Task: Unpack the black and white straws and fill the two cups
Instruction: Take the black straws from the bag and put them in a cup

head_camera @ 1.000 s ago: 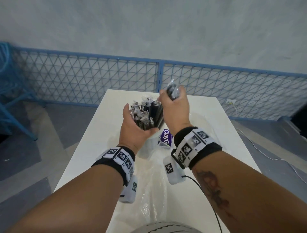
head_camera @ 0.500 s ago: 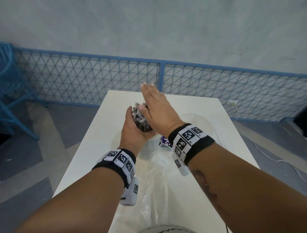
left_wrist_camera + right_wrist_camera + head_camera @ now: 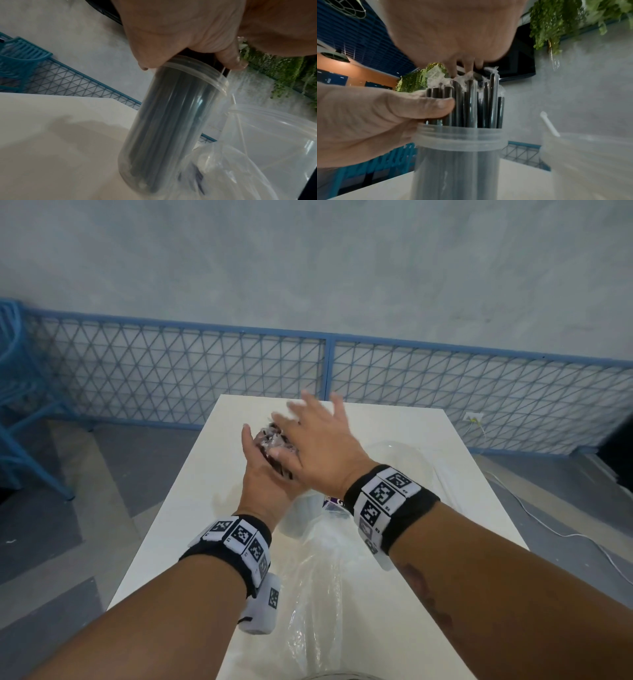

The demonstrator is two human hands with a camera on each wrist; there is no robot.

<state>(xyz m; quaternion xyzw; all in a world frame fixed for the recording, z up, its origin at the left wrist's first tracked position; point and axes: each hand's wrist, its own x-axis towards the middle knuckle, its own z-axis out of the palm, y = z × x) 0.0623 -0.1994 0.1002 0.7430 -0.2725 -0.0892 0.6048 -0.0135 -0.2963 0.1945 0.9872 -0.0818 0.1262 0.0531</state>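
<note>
A bundle of black straws [image 3: 270,436] stands in a clear cup [image 3: 458,169] on the white table [image 3: 191,508]. My left hand [image 3: 263,467] grips the straws just above the cup's rim, thumb [image 3: 412,108] against them. My right hand [image 3: 315,433] lies flat and open on the straw tops [image 3: 471,83], whose clear wrapper ends are crumpled. In the left wrist view the cup [image 3: 164,121] is tilted. A second clear cup [image 3: 590,162] stands to the right with one white straw [image 3: 549,124] in it.
A crumpled clear plastic bag [image 3: 318,594] lies on the near half of the table, with a purple label [image 3: 334,503] by my right wrist. A blue mesh fence [image 3: 171,371] runs behind the table. A blue chair [image 3: 20,405] stands at the far left.
One second ago my right hand held a few wrapped straws above the bundle. It has let them go, opened flat and come down on the straw tops, which now sit lower.
</note>
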